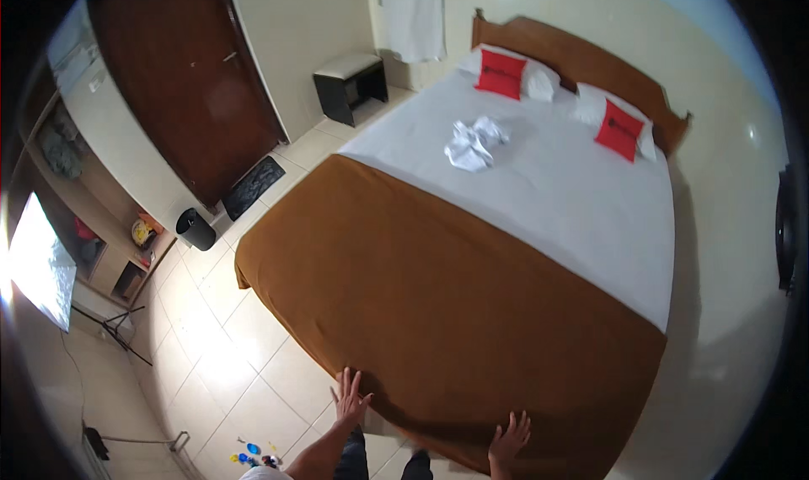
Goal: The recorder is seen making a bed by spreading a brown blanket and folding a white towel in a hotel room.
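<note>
A brown blanket (pixel 436 290) covers the foot half of a bed and hangs over its near edge. My left hand (pixel 349 396) is at that edge, fingers spread, with its fingertips over the cloth. Farther right, my right hand (pixel 512 437) rests on or just above the blanket, its fingers apart. Neither hand grips anything. Beyond the blanket a white bed sheet (pixel 569 227) covers the mattress, and a folded white towel (pixel 474 144) lies on it. Two red cushions, a left one (pixel 501 73) and a right one (pixel 620 130), lean on white pillows before the wooden headboard (pixel 581 56).
Left of the bed stand a black waste bin (pixel 196 229), a dark doormat (pixel 254 187) and a black stool with a pale seat (pixel 349 66). A lit softbox (pixel 42 262) stands on a tripod (pixel 117 329). Small colourful objects (pixel 253 448) lie on the tiled floor (pixel 253 385).
</note>
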Demonstrator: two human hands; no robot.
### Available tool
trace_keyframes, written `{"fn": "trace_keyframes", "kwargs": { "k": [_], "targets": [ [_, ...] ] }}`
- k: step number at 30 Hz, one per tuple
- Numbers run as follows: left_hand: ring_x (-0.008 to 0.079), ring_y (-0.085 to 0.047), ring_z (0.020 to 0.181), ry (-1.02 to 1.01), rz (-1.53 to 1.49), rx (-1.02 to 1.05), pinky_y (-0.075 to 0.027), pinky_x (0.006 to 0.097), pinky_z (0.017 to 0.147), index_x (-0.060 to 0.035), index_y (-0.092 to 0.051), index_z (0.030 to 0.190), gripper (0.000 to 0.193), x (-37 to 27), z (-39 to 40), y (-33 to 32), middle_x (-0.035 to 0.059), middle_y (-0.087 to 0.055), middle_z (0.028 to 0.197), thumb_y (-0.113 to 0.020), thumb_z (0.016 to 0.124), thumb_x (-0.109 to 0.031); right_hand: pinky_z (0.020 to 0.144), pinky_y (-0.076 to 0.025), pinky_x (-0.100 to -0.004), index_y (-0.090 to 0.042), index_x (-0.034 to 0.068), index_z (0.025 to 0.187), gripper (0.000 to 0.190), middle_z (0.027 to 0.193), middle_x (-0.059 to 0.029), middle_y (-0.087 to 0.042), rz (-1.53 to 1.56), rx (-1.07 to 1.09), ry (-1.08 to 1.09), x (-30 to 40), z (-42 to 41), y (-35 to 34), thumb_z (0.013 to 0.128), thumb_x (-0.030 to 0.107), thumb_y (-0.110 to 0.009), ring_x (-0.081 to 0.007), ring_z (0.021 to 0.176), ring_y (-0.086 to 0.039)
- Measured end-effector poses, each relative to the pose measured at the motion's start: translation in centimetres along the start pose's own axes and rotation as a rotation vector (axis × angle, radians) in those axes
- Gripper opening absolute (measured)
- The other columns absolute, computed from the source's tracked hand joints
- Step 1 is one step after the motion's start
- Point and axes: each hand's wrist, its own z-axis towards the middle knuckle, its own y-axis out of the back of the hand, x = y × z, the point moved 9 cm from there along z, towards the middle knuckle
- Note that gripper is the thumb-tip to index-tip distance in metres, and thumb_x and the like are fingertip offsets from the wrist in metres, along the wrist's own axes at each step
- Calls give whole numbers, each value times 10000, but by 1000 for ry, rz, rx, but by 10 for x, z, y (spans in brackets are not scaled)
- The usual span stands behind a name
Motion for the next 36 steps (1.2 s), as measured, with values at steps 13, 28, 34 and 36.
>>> {"fn": "trace_keyframes", "kwargs": {
  "k": [13, 28, 34, 36],
  "targets": [
    [325, -39, 1369, 31, 63, -67, -9, 631, 1026, -257, -296, 1378, 678, 147, 238, 148, 42, -99, 1494, -580, 788, -436, 982, -249, -518, -472, 118, 1225, 549, 1383, -167, -289, 24, 74, 204, 336, 16, -40, 729, 245, -670, -338, 1286, -263],
    [387, -36, 1350, 498, -222, -477, -157, 593, 1023, -309, -212, 1404, 619, 364, 393, 201, 76, -58, 1494, -444, 869, -515, 1012, -174, -587, -427, 224, 1298, 478, 1434, -72, -273, 5, 3, 637, 591, 162, -166, 839, 331, -510, -327, 1313, -245],
    [430, -310, 1243, 609, -409, -668, -301, 450, 1012, -200, -230, 1401, 597, 460, 421, 199, 272, -253, 1373, -384, 903, -492, 1017, -142, -581, -433, 215, 1296, 462, 1436, -70, -274, 32, 49, 632, 595, 159, -190, 853, 340, -472, -321, 1317, -239],
    [436, -325, 1232, 602, -411, -657, -304, 453, 1009, -207, -221, 1403, 599, 463, 424, 196, 274, -251, 1372, -376, 903, -499, 1019, -123, -578, -408, 219, 1311, 479, 1436, -74, -268, 59, 31, 650, 594, 159, -189, 856, 360, -459, -323, 1320, -227]
  ]
}}
